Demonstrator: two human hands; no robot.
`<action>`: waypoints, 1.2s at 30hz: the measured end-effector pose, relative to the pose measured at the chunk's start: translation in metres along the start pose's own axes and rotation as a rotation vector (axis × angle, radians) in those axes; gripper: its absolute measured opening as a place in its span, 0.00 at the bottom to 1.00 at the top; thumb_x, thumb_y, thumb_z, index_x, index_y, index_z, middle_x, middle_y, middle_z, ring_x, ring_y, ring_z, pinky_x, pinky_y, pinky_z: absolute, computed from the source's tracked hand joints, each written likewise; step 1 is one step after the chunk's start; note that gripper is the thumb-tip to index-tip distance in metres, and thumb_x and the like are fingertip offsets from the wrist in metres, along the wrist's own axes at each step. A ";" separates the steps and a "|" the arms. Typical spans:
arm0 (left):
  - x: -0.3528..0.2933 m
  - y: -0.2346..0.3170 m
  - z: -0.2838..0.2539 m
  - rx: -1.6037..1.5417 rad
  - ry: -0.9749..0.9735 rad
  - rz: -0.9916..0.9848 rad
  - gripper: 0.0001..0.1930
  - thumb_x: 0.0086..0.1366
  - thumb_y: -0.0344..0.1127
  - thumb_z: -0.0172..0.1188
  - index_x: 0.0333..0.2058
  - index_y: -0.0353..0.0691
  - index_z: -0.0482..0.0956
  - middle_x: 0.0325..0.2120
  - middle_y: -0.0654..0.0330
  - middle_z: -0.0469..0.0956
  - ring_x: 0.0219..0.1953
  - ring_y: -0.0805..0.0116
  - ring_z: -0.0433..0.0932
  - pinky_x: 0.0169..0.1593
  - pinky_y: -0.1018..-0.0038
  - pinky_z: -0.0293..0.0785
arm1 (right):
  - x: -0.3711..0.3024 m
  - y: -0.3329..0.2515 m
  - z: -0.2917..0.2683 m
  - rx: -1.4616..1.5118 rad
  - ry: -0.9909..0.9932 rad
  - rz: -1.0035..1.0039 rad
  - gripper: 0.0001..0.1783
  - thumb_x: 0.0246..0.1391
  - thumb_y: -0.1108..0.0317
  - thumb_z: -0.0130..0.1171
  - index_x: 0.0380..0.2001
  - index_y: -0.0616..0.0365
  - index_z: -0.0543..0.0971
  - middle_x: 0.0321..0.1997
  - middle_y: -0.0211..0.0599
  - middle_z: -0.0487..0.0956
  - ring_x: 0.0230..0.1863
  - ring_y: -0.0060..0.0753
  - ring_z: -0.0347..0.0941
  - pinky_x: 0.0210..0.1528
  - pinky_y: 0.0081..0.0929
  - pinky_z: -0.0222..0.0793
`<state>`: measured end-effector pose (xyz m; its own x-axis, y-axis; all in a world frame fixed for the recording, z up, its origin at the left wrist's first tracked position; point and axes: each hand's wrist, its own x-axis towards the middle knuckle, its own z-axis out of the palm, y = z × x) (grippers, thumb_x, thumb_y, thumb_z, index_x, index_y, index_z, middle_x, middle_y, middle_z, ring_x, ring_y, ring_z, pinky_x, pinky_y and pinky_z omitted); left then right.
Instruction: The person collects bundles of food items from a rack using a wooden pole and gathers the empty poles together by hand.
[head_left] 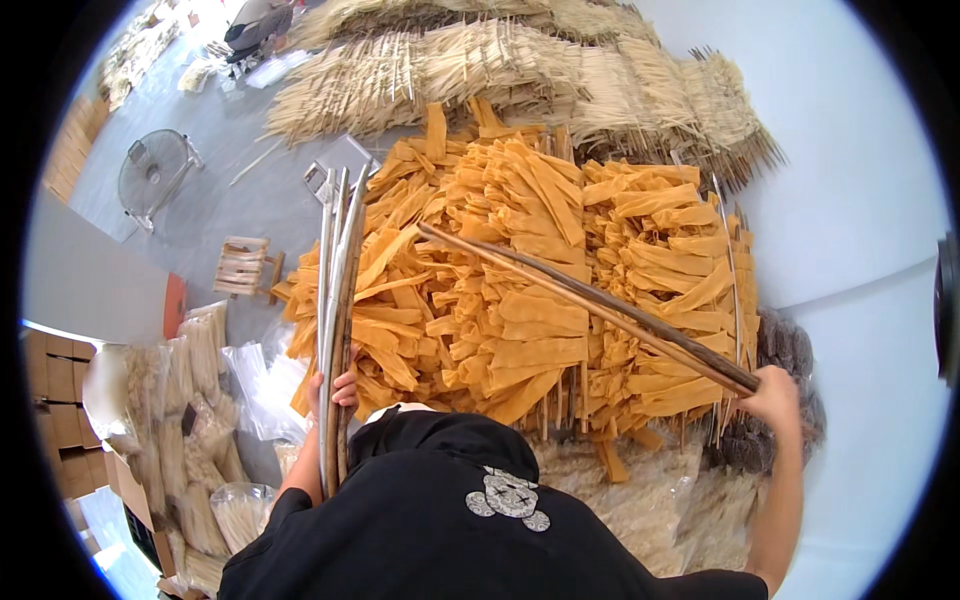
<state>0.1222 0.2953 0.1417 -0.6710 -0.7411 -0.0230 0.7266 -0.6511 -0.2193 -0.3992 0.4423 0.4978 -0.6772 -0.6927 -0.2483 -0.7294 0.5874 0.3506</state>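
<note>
My left hand (335, 391) is closed around a bundle of long thin poles (343, 270), some silvery grey and one brown, standing nearly upright at the near left. Their lower ends pass along my left forearm. At the right, my right hand (772, 400) grips the near ends of brown sticks (610, 305), one darker and one lighter. They slant away to the upper left, over a wide heap of mustard-yellow flat strips (520, 220). The strips look soft and cloth-like; their material I cannot make out. Fingers of the right hand are partly hidden.
Pale stick bundles (480, 75) lie in rows beyond the heap. A floor fan (155, 175), a small wooden stool (242, 265) and bagged pale bundles (195, 410) are at the left. Dark bundles (790, 350) sit beside a white wall (860, 180) at the right.
</note>
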 end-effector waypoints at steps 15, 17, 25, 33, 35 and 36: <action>0.027 -0.002 -0.017 -0.016 0.160 -0.182 0.39 0.55 0.42 0.58 0.61 0.43 0.47 0.26 0.65 0.62 0.22 0.77 0.62 0.31 0.80 0.68 | -0.088 0.166 -0.065 0.105 0.368 0.105 0.13 0.13 0.75 0.67 0.08 0.64 0.71 0.07 0.35 0.68 0.12 0.29 0.64 0.20 0.28 0.60; 0.037 0.001 -0.015 0.027 0.172 -0.213 0.39 0.55 0.42 0.57 0.61 0.43 0.47 0.26 0.64 0.61 0.22 0.77 0.62 0.31 0.79 0.68 | -0.095 0.147 -0.069 0.147 0.354 0.105 0.13 0.14 0.75 0.67 0.09 0.64 0.72 0.07 0.34 0.68 0.12 0.26 0.63 0.19 0.26 0.59; 0.072 0.007 -0.005 0.128 0.150 -0.242 0.41 0.55 0.41 0.57 0.62 0.42 0.44 0.26 0.64 0.61 0.22 0.76 0.61 0.29 0.79 0.67 | -0.117 0.172 -0.024 0.341 0.310 0.228 0.10 0.19 0.75 0.64 0.10 0.64 0.73 0.08 0.29 0.66 0.13 0.17 0.60 0.19 0.22 0.57; 0.081 0.007 0.013 0.436 0.261 -0.288 0.41 0.51 0.42 0.60 0.61 0.42 0.48 0.28 0.65 0.64 0.24 0.76 0.64 0.30 0.79 0.67 | -0.083 0.103 0.067 0.465 0.260 0.314 0.16 0.24 0.63 0.70 0.21 0.58 0.80 0.14 0.35 0.73 0.18 0.31 0.69 0.25 0.28 0.63; 0.080 0.003 0.019 0.565 0.294 -0.315 0.41 0.49 0.42 0.61 0.60 0.41 0.50 0.29 0.65 0.64 0.24 0.75 0.65 0.31 0.78 0.67 | -0.074 0.077 0.098 0.508 0.173 0.380 0.19 0.25 0.58 0.72 0.25 0.55 0.81 0.17 0.35 0.76 0.21 0.32 0.72 0.27 0.30 0.65; 0.082 -0.001 0.023 0.630 0.307 -0.327 0.42 0.48 0.42 0.61 0.60 0.41 0.51 0.29 0.64 0.65 0.24 0.75 0.65 0.31 0.78 0.67 | -0.069 0.070 0.124 0.505 0.144 0.409 0.20 0.26 0.57 0.72 0.26 0.53 0.82 0.19 0.36 0.77 0.22 0.31 0.73 0.28 0.30 0.66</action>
<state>0.0694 0.2315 0.1626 -0.8098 -0.4765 -0.3424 0.3695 -0.8674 0.3332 -0.4162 0.5831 0.4274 -0.9149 -0.4006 -0.0497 -0.3959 0.9145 -0.0837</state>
